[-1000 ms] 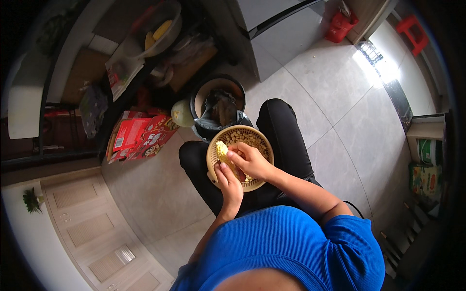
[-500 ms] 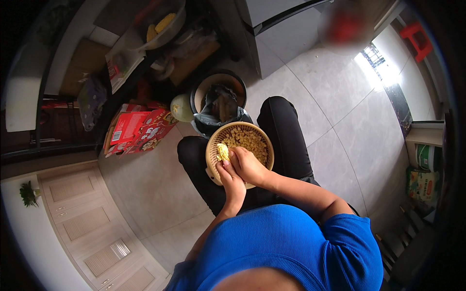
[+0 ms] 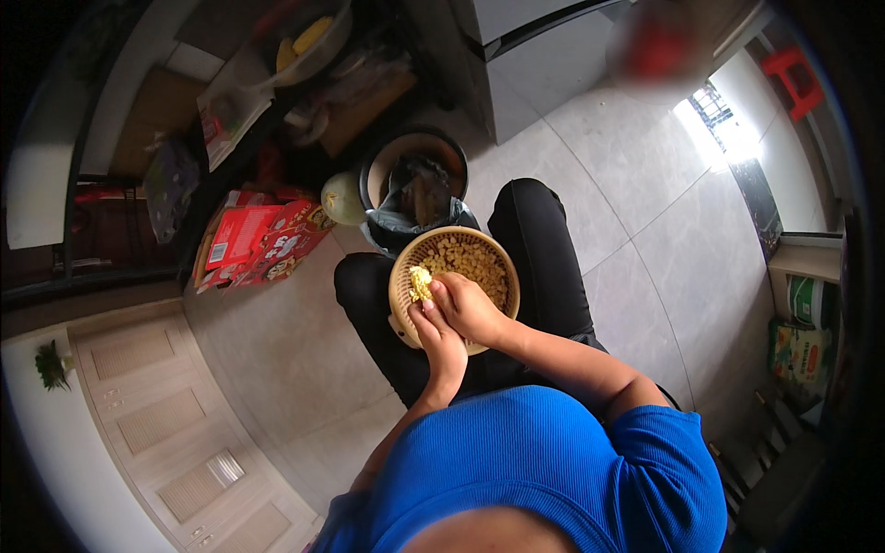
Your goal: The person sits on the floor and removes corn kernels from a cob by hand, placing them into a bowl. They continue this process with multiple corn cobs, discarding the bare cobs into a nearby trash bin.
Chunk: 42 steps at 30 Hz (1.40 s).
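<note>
A round tan plastic basket point(image 3: 401, 267) rests on my lap between my knees, partly filled with loose pale yellow corn kernels point(image 3: 477, 261). Over its near left side both my hands close together round a corn cob point(image 3: 420, 282), whose pale yellow end sticks out past the fingers. My left hand point(image 3: 439, 339) grips it from below, with the fingers wrapped about it. Pressed against it from the right is my right hand point(image 3: 469, 308), its fingers curled on the cob. Most of the cob is hidden by the hands.
Beyond the basket stands a bin point(image 3: 452, 152) lined with a dark bag. Left of it are a pale green melon point(image 3: 343, 198) and a red carton point(image 3: 267, 240). A clear bowl point(image 3: 318, 55) with corn cobs sits on a shelf at the upper left.
Both hands stay closed on the cob over the basket. Only a very slight shift of the whole view shows.
</note>
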Tool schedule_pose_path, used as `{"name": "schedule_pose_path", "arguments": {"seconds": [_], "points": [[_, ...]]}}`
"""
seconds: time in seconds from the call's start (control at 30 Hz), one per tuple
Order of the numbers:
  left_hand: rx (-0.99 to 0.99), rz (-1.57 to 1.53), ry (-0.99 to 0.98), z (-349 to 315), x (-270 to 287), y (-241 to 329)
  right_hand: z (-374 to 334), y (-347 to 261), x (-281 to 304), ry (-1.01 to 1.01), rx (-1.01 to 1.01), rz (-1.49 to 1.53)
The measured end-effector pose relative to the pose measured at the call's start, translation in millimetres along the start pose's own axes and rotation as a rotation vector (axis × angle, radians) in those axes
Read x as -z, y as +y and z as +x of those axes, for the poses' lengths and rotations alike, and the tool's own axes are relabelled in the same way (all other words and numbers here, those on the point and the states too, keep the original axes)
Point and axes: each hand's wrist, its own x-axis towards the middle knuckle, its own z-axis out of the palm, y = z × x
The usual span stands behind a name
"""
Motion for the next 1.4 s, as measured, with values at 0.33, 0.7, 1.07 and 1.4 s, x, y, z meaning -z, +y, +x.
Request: {"name": "schedule_pose_path", "arguments": {"seconds": [0.33, 0.7, 1.07, 1.4], "points": [[0.023, -0.049, 0.013, 6.9, 8.9, -0.5, 1.7, -2.5, 8.4, 0.022, -0.130, 0.323], [0.216, -0.445, -0.221, 18.5, 28.6, 25.2, 3.3, 4.0, 19.4, 0.005, 0.018, 0.086], [0.290, -0.348, -0.167, 9.9, 15.7, 24.5, -2.2, -11.2, 6.2, 0.071, 0.056, -0.019], [0.222, -0.451, -0.220, 18.0, 19.4, 32.7, 1.9, -15.0, 15.8, -0.007, -0.133, 0.227]]}}
